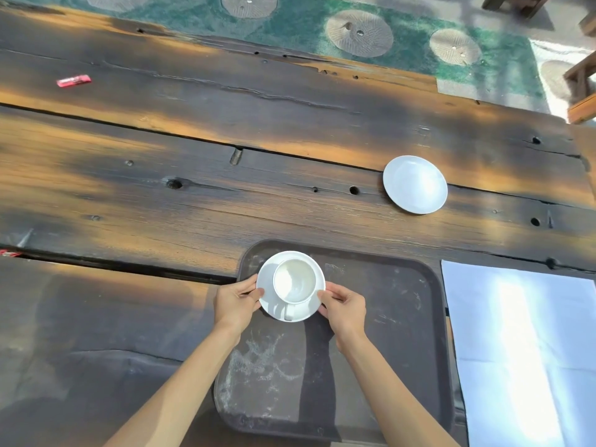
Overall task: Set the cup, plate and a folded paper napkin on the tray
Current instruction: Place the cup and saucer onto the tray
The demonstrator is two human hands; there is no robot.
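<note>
A white cup (295,280) stands on a white saucer (274,309) at the far left corner of the dark tray (387,317). My left hand (237,301) pinches the saucer's left rim and my right hand (343,306) pinches its right rim. A second white plate (415,184) lies on the wooden table beyond the tray, to the right. A flat, unfolded white paper napkin (522,350) lies on the table just right of the tray.
The dark plank table (193,188) has holes and cracks. A small red packet (73,81) lies at the far left. Beyond the table's far edge are a green rug and wooden furniture legs (580,88).
</note>
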